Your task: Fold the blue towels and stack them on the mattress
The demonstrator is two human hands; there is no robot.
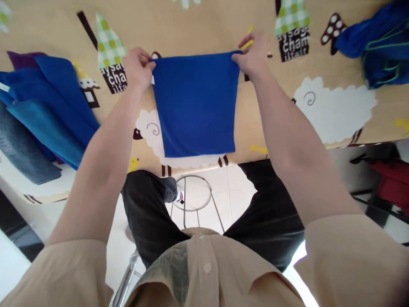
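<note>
A blue cloth (197, 104), roughly square and mostly smooth, lies over the printed tablecloth in front of me. Its far left corner is pinched between the thumb and fingers of my left hand (139, 67). My right hand (253, 53) grips the far right corner in the same way. The far edge runs nearly straight between both hands, while the near edge hangs close to the table's front. A small white tag (152, 79) sticks out at the left edge below my left hand. Some fingertips are hidden behind the cloth.
Several blue cloths (60, 94), with a grey-blue one (25, 143) and a purple one, lie at the left. A crumpled blue bundle with green cords (388, 51) sits at the far right. Below the table are a metal stool ring (211, 192) and red fabric (394, 181).
</note>
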